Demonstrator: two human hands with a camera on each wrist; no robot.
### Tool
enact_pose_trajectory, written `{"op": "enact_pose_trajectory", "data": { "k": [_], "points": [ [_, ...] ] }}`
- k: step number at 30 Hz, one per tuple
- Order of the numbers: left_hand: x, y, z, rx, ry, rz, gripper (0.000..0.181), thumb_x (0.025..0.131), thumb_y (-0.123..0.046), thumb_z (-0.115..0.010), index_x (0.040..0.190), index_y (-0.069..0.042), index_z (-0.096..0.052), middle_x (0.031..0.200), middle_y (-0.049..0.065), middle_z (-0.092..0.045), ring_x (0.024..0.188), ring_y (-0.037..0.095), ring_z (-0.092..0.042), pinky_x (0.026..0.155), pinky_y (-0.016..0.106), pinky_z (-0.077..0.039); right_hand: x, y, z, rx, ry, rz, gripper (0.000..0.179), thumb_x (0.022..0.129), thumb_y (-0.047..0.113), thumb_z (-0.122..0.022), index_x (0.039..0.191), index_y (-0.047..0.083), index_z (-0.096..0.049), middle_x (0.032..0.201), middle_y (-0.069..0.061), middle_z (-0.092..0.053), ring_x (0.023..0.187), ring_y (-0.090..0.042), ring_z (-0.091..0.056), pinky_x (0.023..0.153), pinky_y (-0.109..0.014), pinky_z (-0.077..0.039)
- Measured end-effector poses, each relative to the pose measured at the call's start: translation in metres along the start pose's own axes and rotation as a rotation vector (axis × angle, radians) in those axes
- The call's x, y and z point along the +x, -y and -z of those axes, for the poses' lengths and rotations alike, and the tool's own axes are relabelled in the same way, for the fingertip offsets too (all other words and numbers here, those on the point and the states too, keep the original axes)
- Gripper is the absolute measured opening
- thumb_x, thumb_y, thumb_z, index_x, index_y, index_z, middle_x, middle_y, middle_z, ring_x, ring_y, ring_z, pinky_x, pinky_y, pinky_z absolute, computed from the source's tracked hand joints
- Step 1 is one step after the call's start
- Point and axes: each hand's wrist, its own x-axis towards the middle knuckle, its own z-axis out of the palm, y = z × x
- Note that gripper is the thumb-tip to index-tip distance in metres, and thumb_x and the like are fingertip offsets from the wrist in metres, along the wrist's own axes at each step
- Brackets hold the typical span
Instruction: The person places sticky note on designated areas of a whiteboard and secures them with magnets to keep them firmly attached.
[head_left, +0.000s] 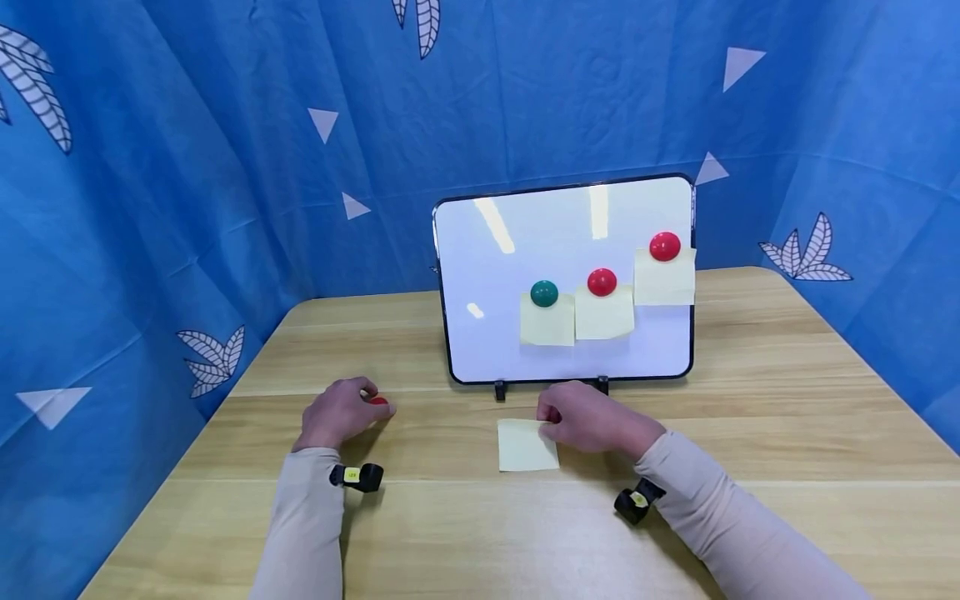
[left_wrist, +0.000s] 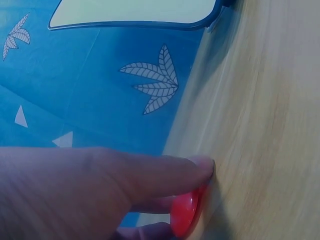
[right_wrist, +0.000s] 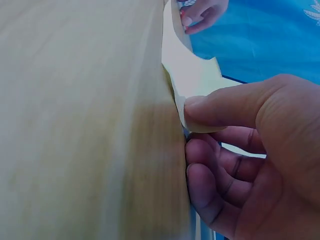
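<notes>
My left hand [head_left: 341, 412] pinches a round red magnet [left_wrist: 184, 214] between thumb and fingers, low at the tabletop on the left. In the head view most of that magnet is hidden behind the fingers. Right of centre, my right hand [head_left: 588, 418] grips the right edge of a pale yellow sticky note [head_left: 523, 447]. The right wrist view shows the thumb on top of the note [right_wrist: 192, 72], which curves up from the wood. Behind it stands a whiteboard [head_left: 480, 333] with three similar notes, under a green magnet [head_left: 544, 293] and two red magnets [head_left: 602, 282].
The whiteboard rests on small black feet [head_left: 500, 391] toward the back of the wooden table [head_left: 420, 533]. A blue curtain [head_left: 247, 150] with leaf and triangle prints hangs behind and along both sides. Each wrist carries a small black camera [head_left: 362, 477].
</notes>
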Motion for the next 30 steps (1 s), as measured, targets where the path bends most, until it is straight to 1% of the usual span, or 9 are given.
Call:
{"op": "enact_pose_trajectory", "data": {
  "k": [3, 7, 12, 15, 18, 24, 30],
  "points": [
    [-0.0008, 0.0009, 0.0007, 0.005, 0.004, 0.001, 0.053, 0.085, -0.043, -0.076, 0.123, -0.007, -0.066, 0.114, 0.016, -0.064, 0.096, 0.032, -0.058, 0.077, 0.048, -0.044, 0.0006, 0.0004, 0.0004, 0.026, 0.004, -0.015, 0.013, 0.092, 0.007, -0.069, 0.084, 0.016, -0.063, 0.075, 0.007, -0.056, 0.072, -0.012, -0.052, 0.067, -0.03, -0.047],
    [-0.0021, 0.0013, 0.0026, -0.006, 0.025, -0.005, 0.051, 0.086, -0.037, -0.075, 0.125, -0.007, -0.064, 0.116, 0.017, -0.062, 0.095, 0.032, -0.057, 0.075, 0.047, -0.044, 0.0012, 0.0009, 0.002, 0.068, -0.009, -0.035, 0.013, 0.093, 0.008, -0.067, 0.085, 0.016, -0.061, 0.075, 0.006, -0.055, 0.071, -0.013, -0.052, 0.063, -0.029, -0.045],
    [-0.0025, 0.0007, 0.0043, -0.004, 0.058, -0.028, 0.052, 0.085, -0.029, -0.074, 0.13, -0.006, -0.062, 0.117, 0.018, -0.058, 0.095, 0.033, -0.056, 0.073, 0.045, -0.046, 0.0013, -0.0009, 0.0037, 0.103, -0.05, -0.019, 0.012, 0.094, 0.008, -0.065, 0.086, 0.017, -0.062, 0.075, 0.005, -0.054, 0.071, -0.014, -0.051, 0.062, -0.028, -0.044],
    [-0.0022, -0.0002, 0.0034, 0.019, 0.064, -0.041, 0.052, 0.085, -0.027, -0.073, 0.131, -0.006, -0.061, 0.117, 0.019, -0.057, 0.096, 0.034, -0.055, 0.071, 0.044, -0.047, 0.0015, -0.003, 0.0032, 0.103, -0.087, -0.01, 0.011, 0.095, 0.008, -0.063, 0.088, 0.017, -0.063, 0.075, 0.006, -0.054, 0.071, -0.013, -0.051, 0.063, -0.028, -0.044],
    [-0.0017, -0.001, 0.0022, 0.027, 0.063, -0.038, 0.052, 0.085, -0.026, -0.072, 0.132, -0.007, -0.061, 0.117, 0.018, -0.056, 0.096, 0.034, -0.055, 0.072, 0.044, -0.047, 0.0017, -0.0041, 0.0029, 0.11, -0.113, -0.017, 0.01, 0.096, 0.008, -0.062, 0.091, 0.017, -0.064, 0.077, 0.006, -0.055, 0.072, -0.012, -0.051, 0.063, -0.027, -0.045],
    [-0.0012, -0.0016, 0.0026, 0.024, 0.058, -0.042, 0.047, 0.086, -0.023, -0.071, 0.13, -0.007, -0.062, 0.117, 0.018, -0.057, 0.095, 0.034, -0.056, 0.073, 0.046, -0.045, 0.0023, -0.0033, 0.0034, 0.153, -0.124, -0.04, 0.009, 0.097, 0.009, -0.061, 0.094, 0.016, -0.066, 0.079, 0.005, -0.057, 0.07, -0.013, -0.052, 0.061, -0.028, -0.046],
    [-0.001, -0.0032, 0.0035, 0.021, 0.058, -0.044, 0.038, 0.088, -0.02, -0.072, 0.123, -0.006, -0.065, 0.111, 0.015, -0.059, 0.09, 0.031, -0.056, 0.069, 0.042, -0.045, 0.0015, -0.0026, 0.0043, 0.176, -0.137, -0.049, 0.008, 0.097, 0.01, -0.061, 0.096, 0.017, -0.066, 0.079, 0.005, -0.058, 0.07, -0.014, -0.053, 0.061, -0.027, -0.045]
  ]
}}
